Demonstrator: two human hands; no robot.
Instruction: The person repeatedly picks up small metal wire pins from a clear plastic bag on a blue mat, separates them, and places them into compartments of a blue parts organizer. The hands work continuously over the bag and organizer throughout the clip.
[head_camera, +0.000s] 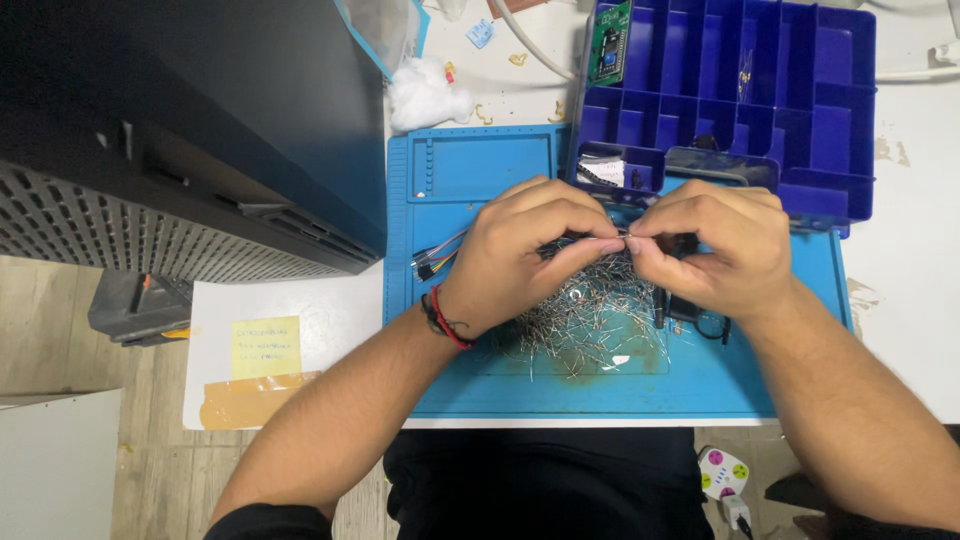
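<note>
Here, on the white tabletop (900, 260), a blue work mat (480, 170) carries a heap of thin metal leads (585, 320); left hand (510, 255) and right hand (715, 250) each pinch shut on one fine wire (612, 237) just above the heap, a grip best kept at the fingertips and steady

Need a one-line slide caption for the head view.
Both hands, left hand and right hand, pinch a thin wire above a wire pile.

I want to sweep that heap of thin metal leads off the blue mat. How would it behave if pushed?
The heap of metal leads would probably drag as a tangled clump, since the strands cross each other. It looks light, being fine wire. Loose ends at the edges may scatter across the blue mat.
</note>
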